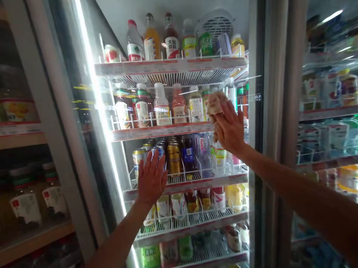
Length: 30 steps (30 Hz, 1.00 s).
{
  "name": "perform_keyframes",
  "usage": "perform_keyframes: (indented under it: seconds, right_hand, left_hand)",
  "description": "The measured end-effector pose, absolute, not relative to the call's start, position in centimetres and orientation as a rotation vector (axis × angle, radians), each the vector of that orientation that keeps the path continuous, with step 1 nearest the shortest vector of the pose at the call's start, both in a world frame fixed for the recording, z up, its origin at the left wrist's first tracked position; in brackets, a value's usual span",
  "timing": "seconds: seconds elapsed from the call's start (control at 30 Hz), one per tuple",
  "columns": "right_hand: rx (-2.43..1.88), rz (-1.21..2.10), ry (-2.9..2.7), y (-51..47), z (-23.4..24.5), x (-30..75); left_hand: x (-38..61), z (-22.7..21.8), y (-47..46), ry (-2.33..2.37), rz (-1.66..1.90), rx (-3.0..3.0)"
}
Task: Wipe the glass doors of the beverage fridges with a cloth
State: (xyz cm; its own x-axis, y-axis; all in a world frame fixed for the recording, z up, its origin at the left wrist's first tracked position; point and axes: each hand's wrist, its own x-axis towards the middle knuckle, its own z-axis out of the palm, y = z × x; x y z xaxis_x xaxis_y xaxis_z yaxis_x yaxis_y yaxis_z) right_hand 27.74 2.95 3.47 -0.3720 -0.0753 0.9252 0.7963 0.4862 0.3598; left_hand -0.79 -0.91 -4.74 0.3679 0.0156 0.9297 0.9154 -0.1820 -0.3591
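Observation:
My left hand (151, 177) lies flat with fingers stretched out against the glass door (255, 107) of a lit drinks fridge, level with a row of cans (173, 158). My right hand (230, 129) is higher and further right. It presses a crumpled pale cloth (215, 103) to the same glass, in front of the bottles (161, 105) on the second shelf. Both forearms reach in from the bottom of the view.
The fridge has several white wire shelves (170, 66) packed with bottles, cans and cups. A second glass-door fridge (332, 111) stands to the right. On the left, behind glass, wooden shelves (29, 243) hold jars.

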Motion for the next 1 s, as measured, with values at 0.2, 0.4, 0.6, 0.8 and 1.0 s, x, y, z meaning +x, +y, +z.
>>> perform_keyframes:
  seconds: [0.2,0.4,0.6,0.8,1.0]
  right_hand:
    - [-0.093,-1.178,-2.15,1.1,-2.8,25.9]
    - [-0.603,-1.106,-1.837,1.4,-0.5,25.2]
    - [-0.186,-1.302,-2.203,1.1,-3.9,24.8]
    - [-0.687,-1.154,-1.696,1.7,0.8,25.0]
    - [-0.277,-1.407,-2.102,1.2,-4.6,28.1]
  left_hand:
    - [-0.5,-5.3,-1.4,-0.944,-1.029,-1.571]
    - [-0.7,-5.6,-1.9,-0.95,-1.005,-1.586]
    - [-0.8,-9.1,-3.2,-0.959,-0.961,-1.656]
    - [-0.9,-11.0,-3.2,-0.954,-0.966,-1.666]
    - [-1.0,-11.3,-3.5,-0.949,-0.949,-1.672]
